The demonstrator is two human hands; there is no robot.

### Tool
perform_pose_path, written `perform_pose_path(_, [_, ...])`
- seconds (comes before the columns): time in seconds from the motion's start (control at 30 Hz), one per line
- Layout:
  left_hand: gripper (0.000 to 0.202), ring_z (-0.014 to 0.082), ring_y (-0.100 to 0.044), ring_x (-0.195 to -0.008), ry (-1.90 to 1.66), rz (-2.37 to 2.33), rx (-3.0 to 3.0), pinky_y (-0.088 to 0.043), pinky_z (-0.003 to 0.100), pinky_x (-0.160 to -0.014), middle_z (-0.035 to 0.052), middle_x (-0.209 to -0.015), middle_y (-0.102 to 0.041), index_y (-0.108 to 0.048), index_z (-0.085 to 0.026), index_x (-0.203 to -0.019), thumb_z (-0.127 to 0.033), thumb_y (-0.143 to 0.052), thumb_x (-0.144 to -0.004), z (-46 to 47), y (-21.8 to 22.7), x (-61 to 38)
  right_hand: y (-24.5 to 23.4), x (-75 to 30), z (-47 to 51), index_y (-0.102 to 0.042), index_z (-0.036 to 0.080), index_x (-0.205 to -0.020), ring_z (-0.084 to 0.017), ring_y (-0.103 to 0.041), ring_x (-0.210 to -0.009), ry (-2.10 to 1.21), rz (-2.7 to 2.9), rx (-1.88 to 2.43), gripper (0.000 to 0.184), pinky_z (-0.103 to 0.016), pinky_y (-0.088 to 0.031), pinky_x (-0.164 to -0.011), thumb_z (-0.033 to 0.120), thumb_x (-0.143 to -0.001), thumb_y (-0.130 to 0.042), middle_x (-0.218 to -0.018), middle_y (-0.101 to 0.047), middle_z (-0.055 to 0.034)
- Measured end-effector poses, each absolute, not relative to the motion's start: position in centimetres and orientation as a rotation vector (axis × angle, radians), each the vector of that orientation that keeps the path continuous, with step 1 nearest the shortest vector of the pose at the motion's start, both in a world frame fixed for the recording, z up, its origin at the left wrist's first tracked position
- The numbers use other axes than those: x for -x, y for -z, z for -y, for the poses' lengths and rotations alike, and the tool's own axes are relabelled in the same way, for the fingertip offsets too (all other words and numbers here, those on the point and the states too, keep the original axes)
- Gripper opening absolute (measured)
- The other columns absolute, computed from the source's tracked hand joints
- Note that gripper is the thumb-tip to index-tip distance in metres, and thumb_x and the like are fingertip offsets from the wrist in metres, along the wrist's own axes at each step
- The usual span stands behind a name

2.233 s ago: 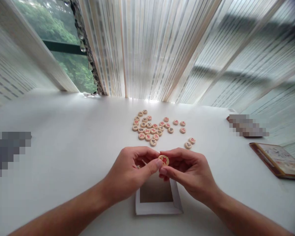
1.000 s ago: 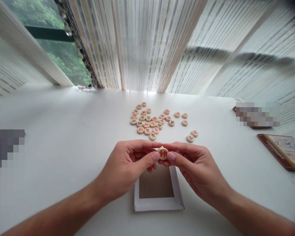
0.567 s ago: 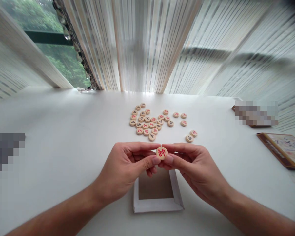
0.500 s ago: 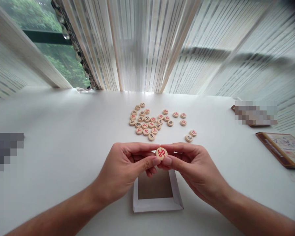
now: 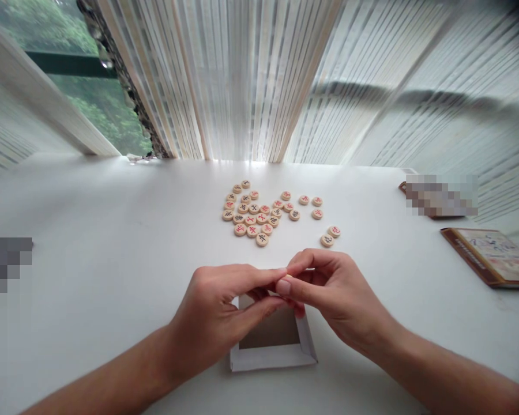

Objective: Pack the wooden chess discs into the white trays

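My left hand (image 5: 237, 300) and my right hand (image 5: 324, 282) meet above an open white box (image 5: 274, 358) with a brown inside. Between their fingertips is a round xiangqi piece (image 5: 288, 276); only a sliver of its pale edge shows, and its face is hidden. Thumb and forefinger of each hand close around it. Beyond the hands, several xiangqi pieces (image 5: 251, 220) with red or black characters lie face up in a loose cluster. Two more pieces, one of them black-marked (image 5: 327, 241), sit together just past my right hand.
At the right lies a brown-edged flat box (image 5: 497, 256) with a printed cover. A partly blurred-out brown item (image 5: 436, 199) is behind it. Striped curtains (image 5: 242, 80) hang along the far edge of the white table (image 5: 112, 242). A pixelated dark patch covers the left edge.
The piece has turned from facing me, red character showing, to nearly hidden between my fingertips. My left fingers have reached over toward the right ones. The view has shifted slightly.
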State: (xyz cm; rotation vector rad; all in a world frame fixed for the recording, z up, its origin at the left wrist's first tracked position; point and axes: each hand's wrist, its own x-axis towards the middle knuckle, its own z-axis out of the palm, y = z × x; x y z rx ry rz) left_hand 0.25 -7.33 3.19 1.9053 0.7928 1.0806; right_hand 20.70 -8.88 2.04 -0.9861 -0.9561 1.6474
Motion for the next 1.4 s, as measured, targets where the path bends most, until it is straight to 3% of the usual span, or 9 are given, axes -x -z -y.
perform_pose_path(0.13, [0.027, 0.0150, -0.082, -0.076, -1.058, -0.791, -1.780, -0.066, 0.019, -0.077, 0.0021, -0.086, -0.087, -0.087, -0.021, -0.114, -0.010, -0.082, -0.090, 7.27, -3.62, -0.42, -2.21, -20.56, 8.57, -0.082, 0.016, -0.078, -0.012, -0.069, -0.061, -1.677, 0.971, 0.938, 0.021, -0.020, -0.058, -0.057, 0.027, -0.074, -0.100, -0.070, -0.078, -0.0034])
perform_pose_path(0.33, [0.027, 0.0146, -0.079, -0.065, -1.040, -0.837, -1.490, -0.066, 0.018, -0.064, 0.0031, -0.080, -0.086, -0.088, -0.019, -0.110, -0.010, -0.086, -0.085, 7.26, -3.44, -0.43, -2.55, -20.60, 8.33, -0.086, 0.017, -0.086, -0.011, -0.069, -0.060, -1.736, 0.983, 0.860, 0.015, -0.018, -0.057, -0.057, 0.032, -0.088, -0.090, -0.071, -0.079, -0.0047])
perform_pose_path(0.47, [0.030, 0.0134, -0.076, -0.062, -1.031, -0.821, -1.388, -0.066, 0.018, -0.062, 0.0034, -0.079, -0.085, -0.088, -0.020, -0.112, -0.010, -0.087, -0.084, 7.14, -3.37, -0.49, -2.55, -20.57, 8.36, -0.087, 0.017, -0.090, -0.011, -0.069, -0.061, -1.730, 0.953, 0.846, 0.014, -0.019, -0.057, -0.057, 0.028, -0.083, -0.093, -0.073, -0.080, -0.0049])
perform_pose_path(0.63, [0.031, 0.0143, -0.079, -0.068, -1.009, -0.771, -1.402, -0.068, 0.018, -0.068, 0.0044, -0.084, -0.087, -0.086, -0.020, -0.118, -0.010, -0.081, -0.090, 6.97, -3.12, -0.52, -2.24, -20.54, 8.40, -0.085, 0.017, -0.093, -0.010, -0.071, -0.065, -1.705, 0.952, 0.906, 0.027, -0.017, -0.058, -0.061, 0.021, -0.071, -0.100, -0.080, -0.081, -0.0047])
perform_pose_path(0.9, [0.029, 0.0176, -0.082, -0.074, -1.006, -0.802, -1.628, -0.069, 0.022, -0.070, 0.0080, -0.094, -0.087, -0.085, -0.015, -0.118, -0.009, -0.077, -0.091, 7.22, -2.92, -0.40, -2.62, -20.33, 8.42, -0.079, 0.016, -0.077, -0.016, -0.076, -0.065, -1.689, 0.934, 0.977, 0.037, -0.021, -0.059, -0.057, 0.019, -0.054, -0.107, -0.072, -0.079, -0.0034])
perform_pose_path(1.13, [0.036, 0.0174, -0.084, -0.081, -1.023, -0.664, -1.706, -0.069, 0.022, -0.078, 0.0110, -0.103, -0.087, -0.082, -0.013, -0.121, 0.000, -0.075, -0.088, 7.30, -2.98, -0.39, -2.66, -20.43, 8.42, -0.079, 0.016, -0.074, -0.015, -0.074, -0.059, -1.662, 0.981, 0.941, 0.032, -0.022, -0.061, -0.056, 0.023, -0.060, -0.106, -0.066, -0.078, -0.0022])
perform_pose_path(1.4, [0.026, 0.0158, -0.085, -0.079, -1.048, -0.704, -1.400, -0.068, 0.015, -0.077, 0.0020, -0.087, -0.087, -0.085, -0.017, -0.100, -0.002, -0.088, -0.080, 7.23, -3.21, -0.52, -2.80, -20.28, 9.12, -0.088, 0.020, -0.088, -0.016, -0.077, -0.068, -1.474, 1.116, 0.854, 0.021, -0.022, -0.065, -0.065, 0.021, -0.071, -0.101, -0.078, -0.081, -0.0048])
